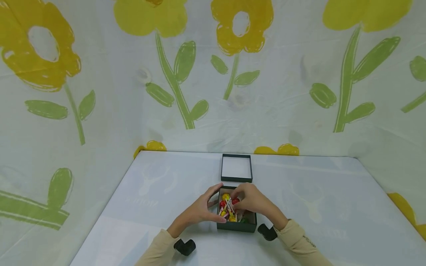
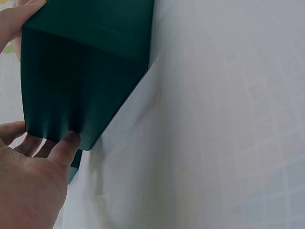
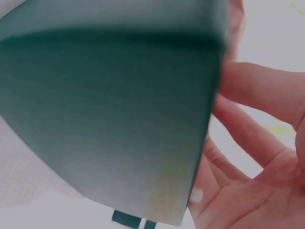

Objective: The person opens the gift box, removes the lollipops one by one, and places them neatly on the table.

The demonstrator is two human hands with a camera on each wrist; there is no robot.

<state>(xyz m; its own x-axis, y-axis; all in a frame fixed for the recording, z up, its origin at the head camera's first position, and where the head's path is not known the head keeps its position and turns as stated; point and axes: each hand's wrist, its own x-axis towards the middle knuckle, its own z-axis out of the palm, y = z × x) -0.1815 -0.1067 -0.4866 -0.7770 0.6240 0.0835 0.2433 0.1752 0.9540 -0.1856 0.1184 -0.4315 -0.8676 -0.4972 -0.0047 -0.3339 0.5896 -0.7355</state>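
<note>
A dark green box (image 1: 237, 227) stands on the table, holding several lollipops (image 1: 226, 212) in red and yellow wrappers with white sticks. My left hand (image 1: 199, 210) grips the box's left side, its thumb at the front and fingers toward the back corner. In the left wrist view, thumb and fingers (image 2: 66, 151) meet the box's edge. From the right, my right hand (image 1: 252, 198) reaches over the rim, fingers bent down and pinching a red-wrapped lollipop (image 1: 235, 201). The right wrist view has the box wall (image 3: 105, 119) in front of that hand, and a small white tip beside the palm.
Behind the box lies a dark green box lid (image 1: 252, 170), its rim showing around a white inside. The white table (image 1: 149, 199) reaches back to a flower-print curtain (image 1: 279, 92). Black wrist cameras (image 1: 184, 247) hang below both wrists, close to the tabletop.
</note>
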